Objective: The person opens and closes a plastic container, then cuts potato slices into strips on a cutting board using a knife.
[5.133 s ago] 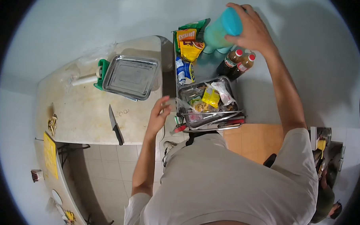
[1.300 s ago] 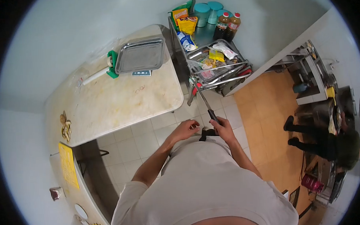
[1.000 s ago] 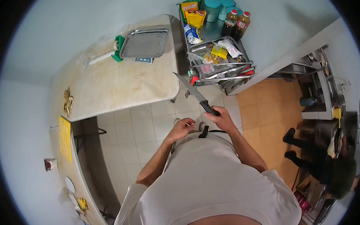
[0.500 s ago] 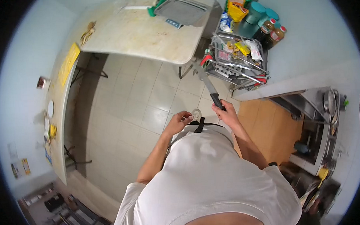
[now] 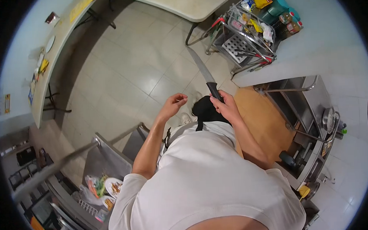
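Note:
A large knife (image 5: 204, 71) with a long pointed blade and black handle is in my right hand (image 5: 227, 108). The fingers wrap around the handle, and the blade points forward, up and slightly left over the tiled floor. Left of it, in front of my waist, my left hand (image 5: 174, 106) hangs in the air with loosely bent fingers. Nothing shows in that hand, and it touches nothing. Below the hands are a black garment (image 5: 210, 110) on my legs and a light shoe (image 5: 186, 118).
A pale table (image 5: 176, 5) stands ahead, another (image 5: 60, 42) along the left wall. At front right is a metal trolley (image 5: 231, 66) loaded with packets and bottles. A steel counter (image 5: 106, 160) with plates and bags lies at lower left. Steel-framed equipment (image 5: 309, 98) stands right.
The view has shifted backward and turned, so the front table has moved up and the steel counter has come into view at lower left. The knife stays in my right hand.

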Tool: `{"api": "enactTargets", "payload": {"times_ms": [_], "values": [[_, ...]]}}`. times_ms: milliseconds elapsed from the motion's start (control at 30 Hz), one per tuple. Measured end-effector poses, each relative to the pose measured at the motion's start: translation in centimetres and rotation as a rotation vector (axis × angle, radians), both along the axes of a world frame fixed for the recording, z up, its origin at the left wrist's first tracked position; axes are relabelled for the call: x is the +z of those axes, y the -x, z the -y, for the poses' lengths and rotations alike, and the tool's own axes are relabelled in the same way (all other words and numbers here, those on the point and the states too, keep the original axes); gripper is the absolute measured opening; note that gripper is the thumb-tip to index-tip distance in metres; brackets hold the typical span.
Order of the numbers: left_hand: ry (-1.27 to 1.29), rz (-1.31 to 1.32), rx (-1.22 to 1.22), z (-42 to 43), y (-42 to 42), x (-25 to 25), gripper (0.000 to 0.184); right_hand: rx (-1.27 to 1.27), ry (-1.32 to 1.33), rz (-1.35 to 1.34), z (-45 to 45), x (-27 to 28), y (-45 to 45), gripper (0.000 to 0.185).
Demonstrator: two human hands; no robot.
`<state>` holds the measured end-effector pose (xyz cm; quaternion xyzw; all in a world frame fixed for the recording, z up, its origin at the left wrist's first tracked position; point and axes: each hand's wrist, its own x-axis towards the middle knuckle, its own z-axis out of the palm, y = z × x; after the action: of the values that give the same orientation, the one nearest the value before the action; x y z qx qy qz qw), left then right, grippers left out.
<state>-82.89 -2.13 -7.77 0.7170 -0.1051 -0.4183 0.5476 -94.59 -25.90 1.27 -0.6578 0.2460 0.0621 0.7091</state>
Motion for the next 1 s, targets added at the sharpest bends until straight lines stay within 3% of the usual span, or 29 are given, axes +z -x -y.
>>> {"api": "enactTargets", "payload": {"times_ms": [167, 433, 633, 833, 1000], "values": [[-0.041, 0.005, 0.127, -2.1, 7.0, 1.1, 0.03, 0.116, -0.053, 0.018, -0.6, 0.1, 4.4, 0.02], [0.013, 0.09, 0.653, -1.4, 18.1, 3.7, 0.026, 0.364, -0.103, 0.08, 1.7, 0.0, 13.1, 0.021], [-0.037, 0.05, 0.604, 3.2, 32.2, 2.4, 0.028, 0.489, 0.046, 0.127, 5.4, -1.4, 21.1, 0.021], [-0.068, 0.004, 0.596, 4.4, 47.6, 0.4, 0.027, 0.642, -0.056, 0.067, 4.9, -1.3, 28.3, 0.02], [-0.137, 0.049, 0.578, 3.0, 54.4, -1.1, 0.029, 0.701, -0.1, 0.038, 3.9, -1.6, 34.5, 0.019]]}}
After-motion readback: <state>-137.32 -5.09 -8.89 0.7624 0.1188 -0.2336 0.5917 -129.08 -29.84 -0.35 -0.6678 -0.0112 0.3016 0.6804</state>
